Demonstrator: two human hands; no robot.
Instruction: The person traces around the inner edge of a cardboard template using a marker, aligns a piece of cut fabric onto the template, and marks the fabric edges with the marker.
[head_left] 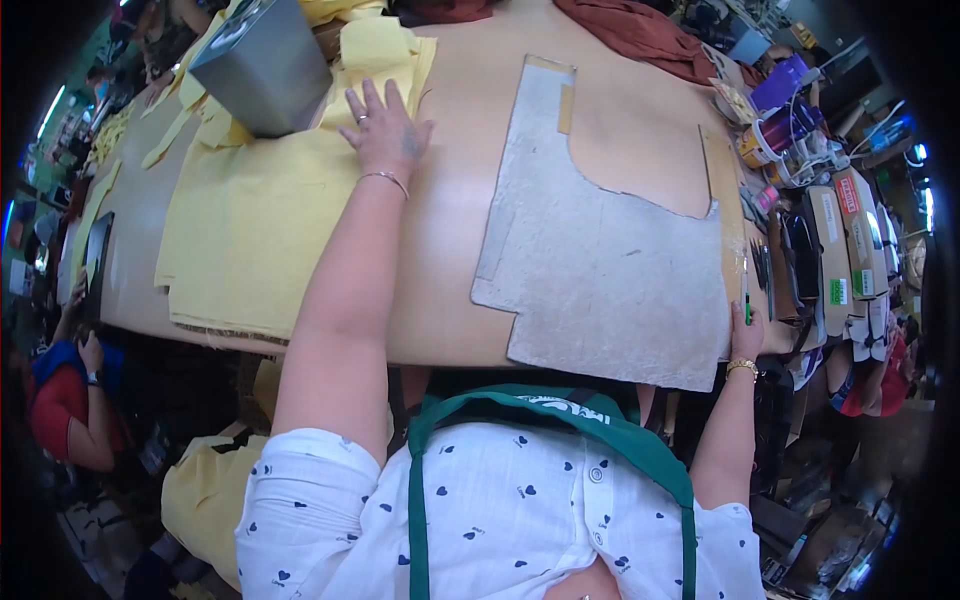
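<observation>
My left hand [386, 132] lies with fingers spread on the right edge of a stack of yellow fabric [265, 230]. A grey metal block [265, 75] stands on the fabric just left of that hand. To the right lies a large, worn grey garment pattern [610, 270], with a curved cutout and tape on its edges. At its lower right corner, by the table edge, my right hand [747, 335] is closed on a thin tool with a green handle [748, 314]. The fingers partly hide the tool, so its exact kind does not show.
The tan table [445, 200] has a curved front edge close to my body. Reddish-brown cloth [640, 40] lies at the back. Containers, a purple tub [780, 85] and upright boxes [830, 240] crowd the right side. Another person in a red shirt [60, 405] is at the left.
</observation>
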